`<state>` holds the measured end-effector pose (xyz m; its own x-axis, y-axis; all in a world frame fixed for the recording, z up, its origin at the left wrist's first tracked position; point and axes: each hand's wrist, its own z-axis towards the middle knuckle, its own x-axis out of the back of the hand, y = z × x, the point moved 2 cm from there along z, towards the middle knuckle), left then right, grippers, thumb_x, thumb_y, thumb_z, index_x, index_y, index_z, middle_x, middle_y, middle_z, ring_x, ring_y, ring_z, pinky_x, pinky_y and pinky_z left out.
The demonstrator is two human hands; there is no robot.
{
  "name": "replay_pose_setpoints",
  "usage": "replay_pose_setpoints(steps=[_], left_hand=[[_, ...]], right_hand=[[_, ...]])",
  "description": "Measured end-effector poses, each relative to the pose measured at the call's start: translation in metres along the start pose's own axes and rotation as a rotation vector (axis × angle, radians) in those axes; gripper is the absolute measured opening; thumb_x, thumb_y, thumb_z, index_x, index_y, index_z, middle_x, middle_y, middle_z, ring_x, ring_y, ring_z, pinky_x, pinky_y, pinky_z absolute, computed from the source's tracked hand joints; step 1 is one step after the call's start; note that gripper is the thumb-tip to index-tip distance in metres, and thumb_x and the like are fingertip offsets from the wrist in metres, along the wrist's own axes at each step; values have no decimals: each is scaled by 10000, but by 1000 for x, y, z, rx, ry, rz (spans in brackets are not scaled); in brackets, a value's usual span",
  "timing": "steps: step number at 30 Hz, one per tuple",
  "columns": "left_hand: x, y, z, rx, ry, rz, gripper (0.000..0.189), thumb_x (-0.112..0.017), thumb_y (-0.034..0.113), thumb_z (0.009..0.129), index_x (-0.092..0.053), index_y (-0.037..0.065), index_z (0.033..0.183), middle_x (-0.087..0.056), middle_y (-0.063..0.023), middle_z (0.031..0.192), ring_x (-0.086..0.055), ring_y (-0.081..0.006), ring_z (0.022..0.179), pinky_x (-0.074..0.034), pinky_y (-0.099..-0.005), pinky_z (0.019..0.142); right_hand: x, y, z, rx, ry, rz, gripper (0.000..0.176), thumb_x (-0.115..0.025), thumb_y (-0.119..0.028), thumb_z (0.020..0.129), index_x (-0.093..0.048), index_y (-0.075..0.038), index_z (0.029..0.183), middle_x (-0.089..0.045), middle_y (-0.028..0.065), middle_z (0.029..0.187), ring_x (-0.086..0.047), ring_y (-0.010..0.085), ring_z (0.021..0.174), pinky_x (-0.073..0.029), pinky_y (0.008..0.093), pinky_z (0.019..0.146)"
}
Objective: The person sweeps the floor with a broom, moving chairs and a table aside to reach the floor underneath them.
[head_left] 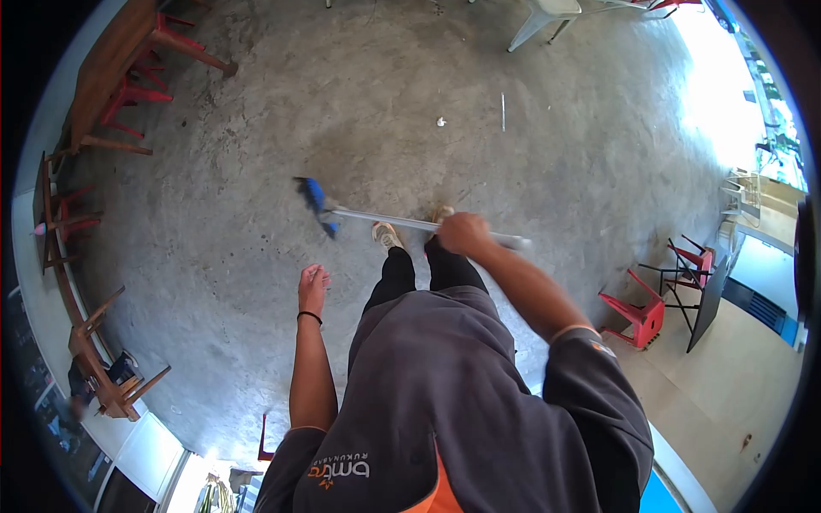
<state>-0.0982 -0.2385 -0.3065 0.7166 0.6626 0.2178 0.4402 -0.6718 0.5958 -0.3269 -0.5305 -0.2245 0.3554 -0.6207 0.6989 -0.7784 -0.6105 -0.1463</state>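
A long pale pole (385, 219) with a blue broom head (315, 196) at its left end is held just above or on the concrete floor. My right hand (464, 233) is wrapped round the pole near its right end, in front of my feet. On the left, my left hand (314, 279) hangs with its fingers curled, apart from the pole; whether anything is in it is too small to tell. A small white scrap (441, 121) and a thin white stick (503, 112) lie on the floor farther forward.
Wooden tables (111, 64) with red stools (128, 96) line the left side. A red chair (637, 309) and a dark folding table (709, 297) stand at the right. A white chair (547, 15) is at the top. Concrete floor (239, 162) surrounds my feet.
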Motion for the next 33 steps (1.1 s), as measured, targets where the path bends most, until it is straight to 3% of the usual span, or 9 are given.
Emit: replay_pose_setpoints(steps=[1, 5, 10, 15, 21, 22, 26, 29, 33], left_hand=[[4, -7, 1, 8, -3, -3, 381, -552, 338, 886, -496, 51, 1130, -607, -80, 937, -583, -154, 818, -446, -271, 716], [25, -84, -1, 92, 5, -8, 373, -545, 349, 886, -497, 82, 1143, -617, -88, 956, -594, -166, 819, -441, -303, 674], [36, -105, -60, 389, 111, 81, 431, -550, 402, 872, -484, 90, 1162, -620, -87, 958, -601, -189, 809, -431, -337, 675], [27, -112, -69, 578, 157, 86, 461, -534, 412, 878, -445, 109, 1213, -622, -93, 983, -609, -211, 839, -429, -398, 717], [-28, -56, -24, 481, 115, 67, 463, -523, 414, 885, -440, 108, 1221, -615, -87, 982, -603, -220, 857, -430, -401, 738], [-40, -42, -13, 442, 104, 71, 450, -522, 407, 887, -446, 107, 1214, -614, -86, 983, -602, -217, 859, -430, -395, 739], [-90, 22, 25, 246, 45, 120, 403, -524, 378, 894, -466, 105, 1185, -614, -89, 1005, -599, -205, 871, -433, -370, 744], [-114, 68, 32, 125, 4, 157, 396, -533, 366, 894, -467, 99, 1179, -616, -94, 1026, -598, -198, 884, -433, -358, 758], [-126, 93, 36, 101, -10, 177, 418, -523, 382, 896, -458, 95, 1194, -619, -97, 1028, -600, -199, 896, -427, -358, 788]], right_hand=[[-3, -26, 19, 9, -108, 14, 272, -530, -271, 831, -695, -66, 901, -670, 158, 942, -650, 329, 896, -526, 447, 708], [-63, -93, 101, -63, 29, 96, 221, -542, -199, 816, -704, -88, 917, -680, 119, 961, -653, 286, 935, -536, 410, 702], [-54, -78, 151, -58, -73, 158, 249, -527, -177, 831, -686, -87, 999, -653, 129, 1064, -628, 287, 1008, -524, 405, 755], [-8, 67, 137, -291, -161, 247, 390, -499, -379, 868, -646, -100, 1097, -603, 153, 1169, -577, 313, 1096, -475, 424, 879], [44, 283, 64, -611, -232, 123, 461, -495, -468, 878, -608, -128, 1169, -581, 119, 1219, -533, 331, 1151, -446, 455, 920], [58, 313, 49, -675, -207, 109, 386, -547, -350, 836, -623, -147, 1155, -587, 103, 1219, -543, 298, 1153, -463, 426, 900], [96, 419, 10, -875, -194, -17, 324, -583, -247, 802, -659, -154, 1104, -613, 89, 1180, -581, 277, 1103, -487, 399, 863], [91, 486, 4, -930, -106, -79, 324, -539, -287, 855, -645, -137, 1122, -625, 115, 1148, -587, 298, 1087, -488, 494, 839], [91, 513, -2, -1211, 83, -189, 256, -498, -172, 881, -677, -100, 1050, -639, 103, 1120, -616, 256, 1042, -521, 431, 796]])
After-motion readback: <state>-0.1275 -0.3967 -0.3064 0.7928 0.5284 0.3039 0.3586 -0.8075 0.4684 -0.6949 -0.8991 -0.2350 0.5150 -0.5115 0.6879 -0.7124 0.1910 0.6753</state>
